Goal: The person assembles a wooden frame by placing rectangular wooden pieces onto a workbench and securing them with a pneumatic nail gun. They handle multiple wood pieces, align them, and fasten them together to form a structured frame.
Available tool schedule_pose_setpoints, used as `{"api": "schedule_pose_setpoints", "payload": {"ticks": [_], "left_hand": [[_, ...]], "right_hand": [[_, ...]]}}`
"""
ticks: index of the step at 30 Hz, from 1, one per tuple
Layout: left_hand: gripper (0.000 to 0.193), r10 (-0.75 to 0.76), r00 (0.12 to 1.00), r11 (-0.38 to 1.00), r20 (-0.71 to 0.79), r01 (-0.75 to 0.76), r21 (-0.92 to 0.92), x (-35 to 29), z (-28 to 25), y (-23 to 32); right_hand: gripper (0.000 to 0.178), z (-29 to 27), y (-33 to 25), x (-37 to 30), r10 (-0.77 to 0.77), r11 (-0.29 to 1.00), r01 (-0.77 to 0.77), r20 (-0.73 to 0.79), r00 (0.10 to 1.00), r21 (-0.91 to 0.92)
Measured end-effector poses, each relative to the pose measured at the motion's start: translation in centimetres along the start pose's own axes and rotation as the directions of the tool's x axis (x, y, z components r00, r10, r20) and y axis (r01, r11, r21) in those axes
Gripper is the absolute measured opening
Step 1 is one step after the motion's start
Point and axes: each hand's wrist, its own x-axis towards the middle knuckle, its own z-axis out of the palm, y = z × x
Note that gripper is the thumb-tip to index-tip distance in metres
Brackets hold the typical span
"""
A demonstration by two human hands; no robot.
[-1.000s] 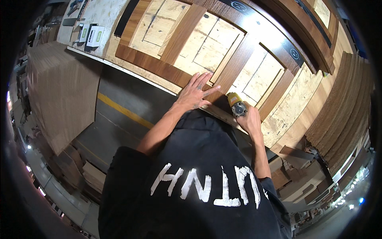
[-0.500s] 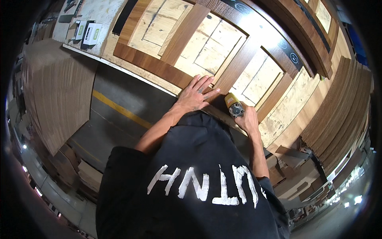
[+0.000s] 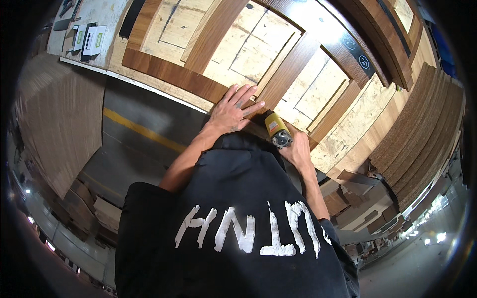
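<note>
A brown wooden frame with several openings lies flat on the bench. My left hand rests on its near rail, palm down with fingers spread, holding nothing. Beside it, to the right, my right hand is wrapped round a yellow nail gun. The nail gun's grey end cap with screws faces up toward me. Its nose points down at the near rail by a cross rail and is hidden under the body. Most of the grip is covered by my fingers.
Small white boxes stand at the bench's far left. A thick stack of brown boards is at the right, and tall layered sheets at the left. More dark wooden frame parts lie at the far right.
The whole view has shifted, so the frame and both hands appear further left. The nail gun stands slightly closer to my left hand and more upright. My left hand stays on the rail.
</note>
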Motion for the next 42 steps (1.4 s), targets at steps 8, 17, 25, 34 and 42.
{"api": "schedule_pose_setpoints", "payload": {"ticks": [8, 17, 25, 34, 42], "left_hand": [[0.092, -0.005, 1.0, 1.0, 0.002, 0.005, 0.0, 0.0, -0.2, 0.0], [0.093, 0.014, 1.0, 1.0, -0.026, -0.014, -0.013, -0.2, 0.1, -0.4], [0.073, 0.022, 0.999, 0.997, -0.048, -0.019, 0.078, -0.2, -0.4, -0.6], [0.06, 0.049, 0.994, 0.985, -0.095, -0.032, 0.169, -0.5, 0.0, -0.8], [0.09, 0.004, 1.0, 1.0, -0.006, -0.004, 0.001, -0.1, -0.3, 0.1]], "right_hand": [[0.049, -1.2, -1.5, 0.4, 0.008, 1.0, -0.008, 0.009, 1.0, -0.008], [0.046, -1.1, -2.4, 0.6, 0.045, 0.998, -0.045, -0.003, 0.999, -0.039], [0.051, -1.2, -3.0, 2.1, -0.014, 1.0, 0.014, 0.043, 0.999, -0.009], [0.058, 0.0, -4.5, 2.1, 0.066, 0.996, -0.064, 0.04, 0.997, -0.058], [0.046, -0.7, -2.7, -1.4, 0.025, 0.997, -0.031, -0.08, 0.996, -0.075]]}}
